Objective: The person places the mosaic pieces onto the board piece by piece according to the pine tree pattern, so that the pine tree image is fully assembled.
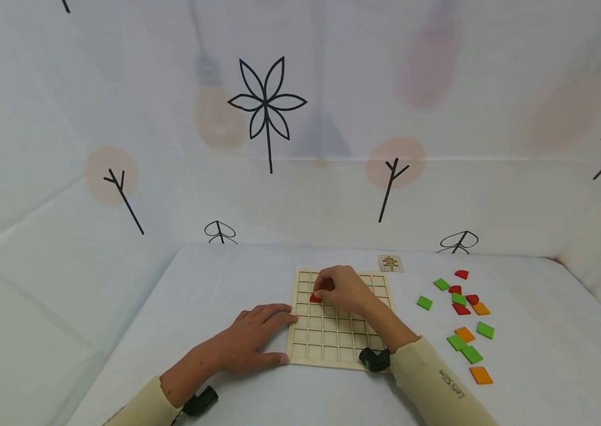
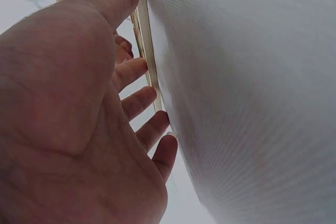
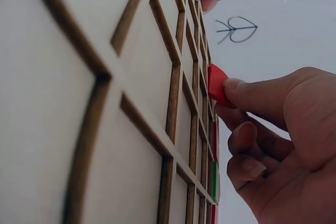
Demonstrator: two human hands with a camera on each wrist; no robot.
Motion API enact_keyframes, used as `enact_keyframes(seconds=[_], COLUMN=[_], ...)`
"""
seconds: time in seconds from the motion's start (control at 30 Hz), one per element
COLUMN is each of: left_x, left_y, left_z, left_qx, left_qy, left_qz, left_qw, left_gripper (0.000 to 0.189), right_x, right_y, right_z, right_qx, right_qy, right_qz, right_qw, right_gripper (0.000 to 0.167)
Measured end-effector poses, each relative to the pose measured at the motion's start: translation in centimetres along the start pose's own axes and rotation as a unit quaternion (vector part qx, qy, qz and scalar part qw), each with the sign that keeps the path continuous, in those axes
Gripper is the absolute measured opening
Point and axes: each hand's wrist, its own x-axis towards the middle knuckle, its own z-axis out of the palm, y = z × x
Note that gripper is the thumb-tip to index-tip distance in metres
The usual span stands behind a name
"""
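A wooden grid board [image 1: 323, 337] with raised square cells lies on the white table. My right hand [image 1: 345, 289] is over its upper part and pinches a red rounded tile [image 3: 218, 85] between thumb and fingertip, touching or just above the grid. Beyond that tile, the right wrist view shows red and green tiles [image 3: 214, 182] along the board, mostly hidden by my hand in the head view. My left hand [image 1: 249, 338] lies with fingers spread at the board's left side. Its thumb and fingertips touch the board's edge [image 2: 147, 30].
Loose red, green and orange tiles [image 1: 481, 375] are scattered to the right of the board; some overlap. A small card with a tree-like pattern on a grid [image 1: 390, 264] lies behind the board's right corner. A patterned white cloth [image 1: 321, 201] hangs behind the table.
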Motion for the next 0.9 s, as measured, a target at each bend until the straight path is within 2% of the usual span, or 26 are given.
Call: enact_keyframes(seconds=[0.17,0.43,0.63,0.8,0.9], left_x=[0.0,0.0,0.0,-0.1,-0.1], left_y=[0.0,0.0,0.0,0.1,0.2], left_z=[0.0,0.1,0.0,0.0,-0.1], left_qx=[-0.001,0.002,0.001,-0.004,-0.006], left_qy=[-0.001,0.004,0.002,0.001,0.001], left_qz=[0.001,0.002,0.000,-0.001,-0.001], left_qw=[1.0000,1.0000,1.0000,1.0000,1.0000], left_gripper=[0.073,0.072,0.072,0.072,0.072], right_x=[0.0,-0.2,-0.2,-0.7,-1.3], right_y=[0.1,0.4,0.4,0.2,0.1], right_z=[0.1,0.2,0.1,-0.4,-1.2], right_qx=[-0.010,-0.030,-0.035,-0.039,-0.045], right_qy=[0.000,-0.004,-0.004,0.003,0.011], right_qz=[-0.001,-0.047,-0.044,-0.045,-0.059], right_qw=[1.0000,0.9984,0.9984,0.9982,0.9972], right_gripper=[0.012,0.011,0.011,0.009,0.006])
